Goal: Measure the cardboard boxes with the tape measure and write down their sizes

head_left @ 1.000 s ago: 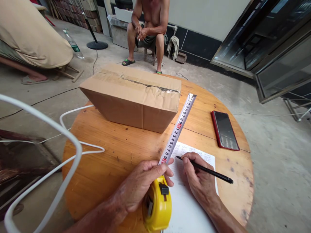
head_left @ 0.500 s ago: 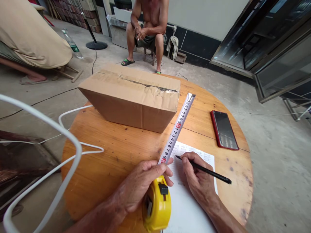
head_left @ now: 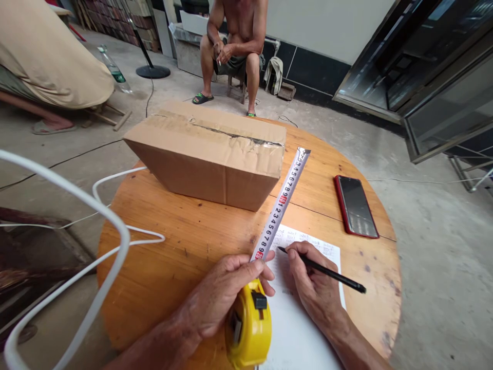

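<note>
Almost nothing shifted: left hand (head_left: 221, 290) grips tape (head_left: 252, 329), left of paper (head_left: 292, 329); right hand (head_left: 318, 282) pinches pen (head_left: 335, 275), tip over paper; writing likely paused.

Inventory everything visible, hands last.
Round table: 1, brown, centre
Cardboard box: 1, brown, on table
Tape measure: 1, yellow, bottom centre
Paper: 1+, white, on table
Pen: 1, black, over paper
Phone: 1, black, red-cased, table right
Cords/tubing: several, white, left
Bottle: 1, clear, upper left
Stand: 1, black, upper left
Cloth: 1, beige, upper left
Seated person: 1, dark shorts, beyond table
Second person's foot: 1, grey sandal, left
Glass panels: several, dark, upper right
Left hand: 1, holding tape measure
Right hand: 1, holding pen
</note>
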`<state>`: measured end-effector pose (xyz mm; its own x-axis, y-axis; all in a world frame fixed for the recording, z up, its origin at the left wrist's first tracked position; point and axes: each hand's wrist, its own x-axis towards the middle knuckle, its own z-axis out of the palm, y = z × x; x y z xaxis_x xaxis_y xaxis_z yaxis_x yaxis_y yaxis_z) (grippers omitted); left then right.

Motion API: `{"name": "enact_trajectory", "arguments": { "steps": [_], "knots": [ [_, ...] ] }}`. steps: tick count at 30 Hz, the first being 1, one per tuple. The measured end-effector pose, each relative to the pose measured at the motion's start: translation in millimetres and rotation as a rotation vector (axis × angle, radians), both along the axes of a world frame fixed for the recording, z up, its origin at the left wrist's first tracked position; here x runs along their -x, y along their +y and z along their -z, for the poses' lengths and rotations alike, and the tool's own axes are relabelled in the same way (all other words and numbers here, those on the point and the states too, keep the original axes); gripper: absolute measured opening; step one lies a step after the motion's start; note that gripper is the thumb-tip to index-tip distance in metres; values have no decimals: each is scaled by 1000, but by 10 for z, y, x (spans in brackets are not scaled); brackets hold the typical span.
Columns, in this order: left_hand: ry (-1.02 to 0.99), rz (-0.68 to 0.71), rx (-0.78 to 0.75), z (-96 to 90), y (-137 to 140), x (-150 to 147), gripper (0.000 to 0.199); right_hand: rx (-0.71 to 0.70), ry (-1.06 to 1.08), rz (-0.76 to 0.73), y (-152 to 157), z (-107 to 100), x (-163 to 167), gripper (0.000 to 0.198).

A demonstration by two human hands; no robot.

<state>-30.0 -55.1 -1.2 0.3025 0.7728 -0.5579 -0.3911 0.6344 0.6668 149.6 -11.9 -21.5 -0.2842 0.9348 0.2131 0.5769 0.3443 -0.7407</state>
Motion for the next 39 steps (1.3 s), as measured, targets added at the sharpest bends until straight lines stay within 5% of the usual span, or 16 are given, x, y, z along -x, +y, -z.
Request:
{"name": "enact_trajectory", "arguments": {
  "steps": [39],
  "knots": [
    [-2, 9, -21, 25, -4, 5, 31, -13, -11, -45, -2, -29, 24, 14]
  ]
}}
